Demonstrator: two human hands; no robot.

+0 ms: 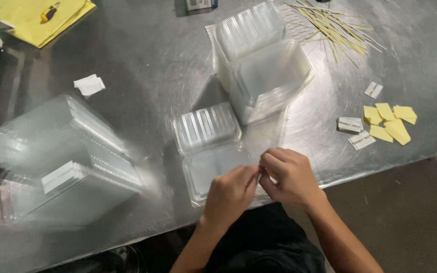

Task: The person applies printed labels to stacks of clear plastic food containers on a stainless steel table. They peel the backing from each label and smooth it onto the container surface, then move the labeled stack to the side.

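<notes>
Two hands: the left hand (231,194) and the right hand (289,177) met at the near edge of the steel table (153,55), fingertips touching.
Left hand: fingers curled and pinched toward the right hand; what they gripped could not be told.
Right hand: fingers closed in a pinch on a small yellowish piece, mostly hidden.
Open clamshell container (208,146): clear plastic, lying open just beyond the hands, its ribbed lid on the far side and its tray partly under the left hand.
Container stack, far (261,65): clear nested containers behind the open one.
Container stack, left (61,156): a second clear pile lying tilted.
Yellow paper pieces (388,121): scattered at right, beside small white labels (355,132).
Thin sticks (332,25): a loose heap at far right.
Yellow sheets (36,17): far left corner.
</notes>
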